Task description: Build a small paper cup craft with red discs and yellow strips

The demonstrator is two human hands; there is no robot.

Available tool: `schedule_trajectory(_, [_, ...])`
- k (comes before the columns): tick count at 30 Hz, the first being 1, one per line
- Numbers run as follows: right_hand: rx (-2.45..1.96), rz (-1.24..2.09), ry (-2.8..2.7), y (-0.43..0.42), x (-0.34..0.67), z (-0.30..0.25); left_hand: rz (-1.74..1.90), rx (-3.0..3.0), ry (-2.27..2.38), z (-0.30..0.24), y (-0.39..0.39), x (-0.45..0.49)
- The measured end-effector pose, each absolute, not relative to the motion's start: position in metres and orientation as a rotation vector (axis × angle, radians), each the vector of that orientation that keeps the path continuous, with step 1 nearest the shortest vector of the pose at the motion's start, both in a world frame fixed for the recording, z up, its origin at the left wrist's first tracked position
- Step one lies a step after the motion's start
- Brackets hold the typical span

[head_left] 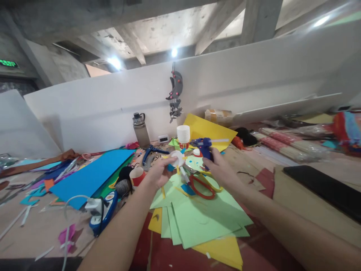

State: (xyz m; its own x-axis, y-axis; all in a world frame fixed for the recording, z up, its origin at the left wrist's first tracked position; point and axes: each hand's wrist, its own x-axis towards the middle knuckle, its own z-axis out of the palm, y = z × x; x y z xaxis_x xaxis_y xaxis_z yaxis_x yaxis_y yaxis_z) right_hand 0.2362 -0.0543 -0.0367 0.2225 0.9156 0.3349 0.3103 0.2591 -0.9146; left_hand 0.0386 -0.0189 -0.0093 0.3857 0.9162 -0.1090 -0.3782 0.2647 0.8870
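My left hand (161, 172) pinches a small round white piece, perhaps a paper cup's base (177, 159), with blue and yellow paper strips around its edge. In my right hand (218, 165) is a blue hot glue gun (204, 146), its nozzle pointing left toward the white piece, with a clear glue stick out of its back. Below the hands, red-handled scissors (201, 192) lie on light green paper sheets (205, 222). A second pair with yellow handles (216, 184) lies beside them. A blue paper scrap (187, 189) rests near the blades.
A stack of white paper cups (183, 133) stands ahead. To the left are another blue tool (152, 152), a red-and-white paper cup (137, 177), blue card (93, 177) and a power strip (105, 212). A grey bottle (141, 131) stands behind; a black phone-like slab (324, 190) lies right.
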Motion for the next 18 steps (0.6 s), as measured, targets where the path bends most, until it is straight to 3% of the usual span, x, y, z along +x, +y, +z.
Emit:
schedule_trajectory(4, [-1.151,0.393,-1.51,-0.063,0.22,-0.04,0.869,1.052,0.567,-0.011,-0.039,0.055])
schedule_trajectory(7, [-1.056,0.48,-1.423,-0.067,0.207,-0.041,0.808,1.092,0.438,-0.012,-0.05,0.064])
schedule_trajectory(18, [-0.896,0.749,-1.118,-0.062,0.187,-0.019,1.113,0.799,0.489,-0.006,-0.051,0.071])
